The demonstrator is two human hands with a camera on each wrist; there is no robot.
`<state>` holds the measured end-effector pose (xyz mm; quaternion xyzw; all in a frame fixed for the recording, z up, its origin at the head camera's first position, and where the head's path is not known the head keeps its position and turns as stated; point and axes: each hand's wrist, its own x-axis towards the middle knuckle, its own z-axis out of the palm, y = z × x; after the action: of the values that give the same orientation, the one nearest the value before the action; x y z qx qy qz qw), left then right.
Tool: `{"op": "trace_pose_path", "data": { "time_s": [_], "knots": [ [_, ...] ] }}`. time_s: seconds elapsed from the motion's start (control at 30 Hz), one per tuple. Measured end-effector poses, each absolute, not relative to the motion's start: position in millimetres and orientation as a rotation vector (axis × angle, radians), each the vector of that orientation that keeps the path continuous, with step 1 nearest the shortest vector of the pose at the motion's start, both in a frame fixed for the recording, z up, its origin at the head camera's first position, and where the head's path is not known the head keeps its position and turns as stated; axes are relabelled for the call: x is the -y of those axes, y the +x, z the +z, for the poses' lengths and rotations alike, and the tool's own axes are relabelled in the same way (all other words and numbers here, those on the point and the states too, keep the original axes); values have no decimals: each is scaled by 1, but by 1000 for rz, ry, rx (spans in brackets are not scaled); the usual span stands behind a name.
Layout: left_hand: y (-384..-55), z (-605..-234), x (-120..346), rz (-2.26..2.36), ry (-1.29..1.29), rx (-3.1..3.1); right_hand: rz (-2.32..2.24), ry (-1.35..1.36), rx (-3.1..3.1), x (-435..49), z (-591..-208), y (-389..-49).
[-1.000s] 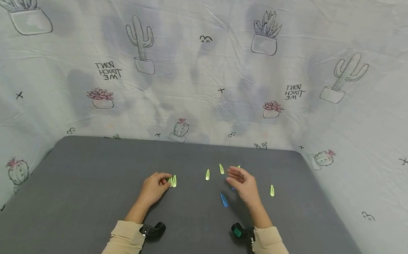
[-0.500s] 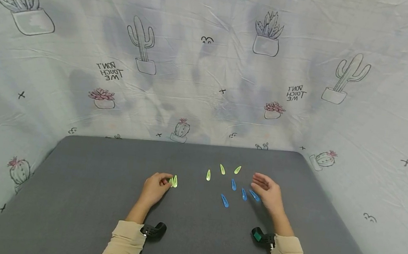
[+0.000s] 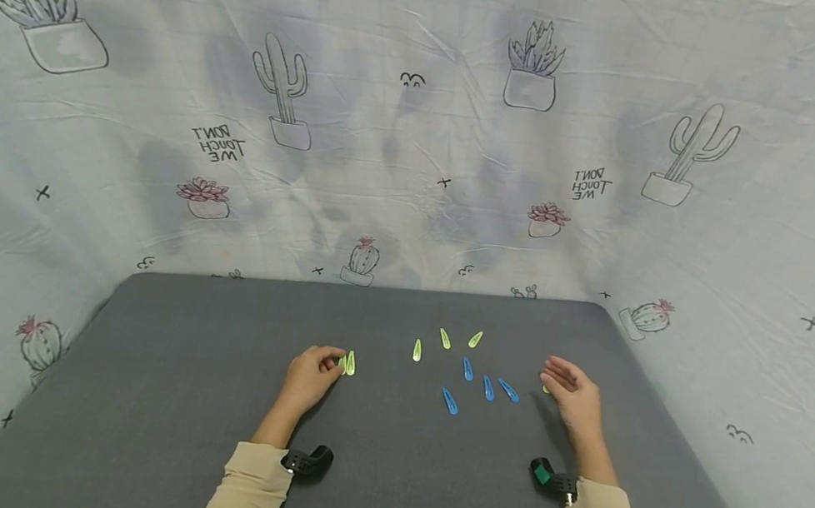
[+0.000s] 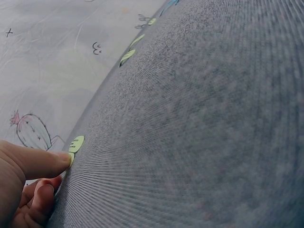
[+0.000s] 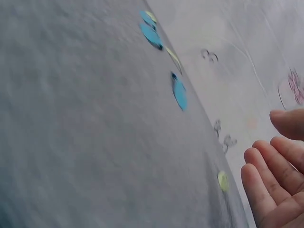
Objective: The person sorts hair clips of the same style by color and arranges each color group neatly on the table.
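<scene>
Right hand (image 3: pixel 576 397) has shifted rightward past the blue clips (image 3: pixel 488 387), fingers extended, together, beside a lone green clip (image 5: pixel 223 181); left hand (image 3: pixel 310 377) pinches a tabled green pair's (image 3: pixel 351 363) left clip (image 3: pixel 342 365); apparently reaching, next wants a pinch

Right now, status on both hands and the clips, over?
Left hand pinching a green clip beside another. Right hand open, partly hiding a lone green clip. Between hands: four blue clips, three green clips.

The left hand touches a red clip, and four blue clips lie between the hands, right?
Not quite: the left hand touches a yellow-green clip, not a red one, as the left wrist view shows. The four blue clips are right.
</scene>
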<state>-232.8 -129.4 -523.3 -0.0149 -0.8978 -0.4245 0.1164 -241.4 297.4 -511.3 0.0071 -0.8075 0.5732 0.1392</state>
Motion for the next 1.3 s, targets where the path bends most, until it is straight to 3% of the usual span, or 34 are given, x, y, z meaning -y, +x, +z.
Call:
{"op": "trace_pose_path", "data": {
  "time_s": [0.43,1.3],
  "knots": [
    [-235,-526,130,-1237,-36,2637,1536,-212,2417,-308,-520,-244],
    [-234,-522,129,-1252,-54,2628,985,-270,2805,-300,-504,-264]
  ]
}}
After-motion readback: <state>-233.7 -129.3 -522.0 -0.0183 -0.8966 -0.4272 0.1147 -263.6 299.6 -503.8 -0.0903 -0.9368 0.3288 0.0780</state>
